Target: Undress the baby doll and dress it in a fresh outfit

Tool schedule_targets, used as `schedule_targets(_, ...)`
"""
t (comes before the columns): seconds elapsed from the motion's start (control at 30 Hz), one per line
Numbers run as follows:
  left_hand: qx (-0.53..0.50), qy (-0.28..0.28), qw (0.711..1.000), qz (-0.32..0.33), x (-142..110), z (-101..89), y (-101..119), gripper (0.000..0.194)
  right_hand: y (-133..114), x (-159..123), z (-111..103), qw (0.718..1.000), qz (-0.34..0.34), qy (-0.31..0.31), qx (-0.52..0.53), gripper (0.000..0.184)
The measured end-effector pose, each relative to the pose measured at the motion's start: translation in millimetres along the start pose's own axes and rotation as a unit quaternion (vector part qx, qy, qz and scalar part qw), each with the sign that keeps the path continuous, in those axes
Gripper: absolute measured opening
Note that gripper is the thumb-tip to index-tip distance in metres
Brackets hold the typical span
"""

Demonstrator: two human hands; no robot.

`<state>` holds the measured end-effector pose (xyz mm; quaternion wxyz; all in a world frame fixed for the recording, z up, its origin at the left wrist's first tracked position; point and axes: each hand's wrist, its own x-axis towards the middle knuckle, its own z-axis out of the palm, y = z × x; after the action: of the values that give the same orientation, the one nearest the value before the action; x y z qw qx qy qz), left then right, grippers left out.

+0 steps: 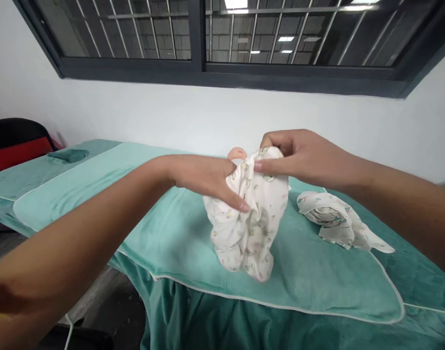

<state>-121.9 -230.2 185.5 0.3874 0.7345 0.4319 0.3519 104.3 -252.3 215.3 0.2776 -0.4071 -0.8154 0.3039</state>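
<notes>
A white baby garment (249, 228) with a small coloured print hangs gathered in front of me, its lower end bunched into two rounded lobes just over or on the light green mat. My right hand (295, 154) pinches its upper edge between thumb and fingers. From the left, my left hand (211, 181) grips the garment with the thumb in front and the fingers hidden behind it. A skin-coloured doll's head (237, 153) shows just past the top of the cloth; whatever else of the doll is there is hidden.
The light green mat (164, 243) lies over a darker green cover (193, 316) on a bed or table. A crumpled white printed cloth (335, 218) rests at the right. Behind stand a white wall and a barred window (204, 73); a black-and-red object (18, 153) is at far left.
</notes>
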Motion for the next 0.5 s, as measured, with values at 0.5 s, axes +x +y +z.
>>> schedule_targets(0.5, 0.089, -0.146, 0.985, 0.022, -25, -23.2, 23, 0.031, -7, -1, 3, 0.988, -0.040, -0.053, 0.143, 0.036)
